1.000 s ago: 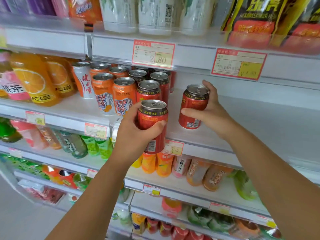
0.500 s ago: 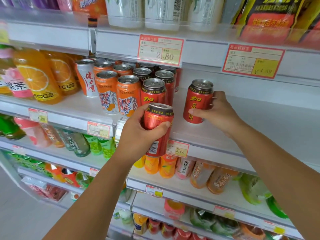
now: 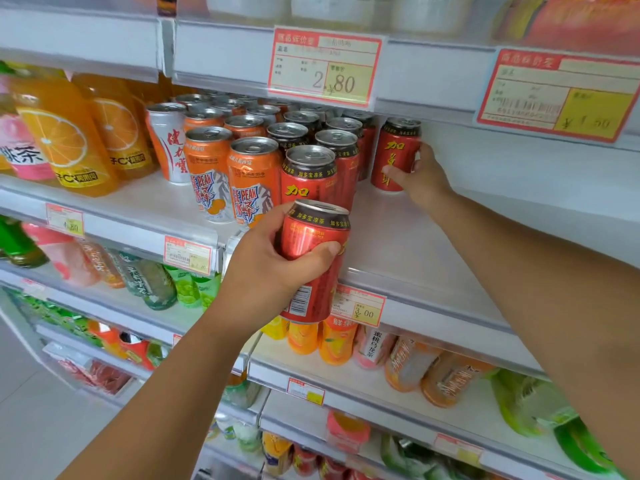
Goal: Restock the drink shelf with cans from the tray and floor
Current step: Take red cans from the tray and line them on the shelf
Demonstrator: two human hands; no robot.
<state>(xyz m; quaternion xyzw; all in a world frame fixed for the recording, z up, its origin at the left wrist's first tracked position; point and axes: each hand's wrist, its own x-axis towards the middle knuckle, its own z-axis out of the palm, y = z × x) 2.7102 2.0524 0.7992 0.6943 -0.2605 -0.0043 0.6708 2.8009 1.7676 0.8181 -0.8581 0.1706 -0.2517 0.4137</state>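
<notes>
Since a second ago the right hand (image 3: 420, 178) has carried its red can (image 3: 396, 154) deep onto the shelf (image 3: 398, 244), just beside the red rows (image 3: 341, 157) — fingers curled round it — while the left hand (image 3: 273, 271) grips a second can (image 3: 311, 261) at the shelf's front edge, likely next in.

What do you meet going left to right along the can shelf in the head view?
Along that shelf: pink peach-tea bottle → orange juice bottles → white can → orange cans → red can rows → lone red can → right hand gripping it. The left hand and its raised can overlap the red rows, so left out.
</notes>
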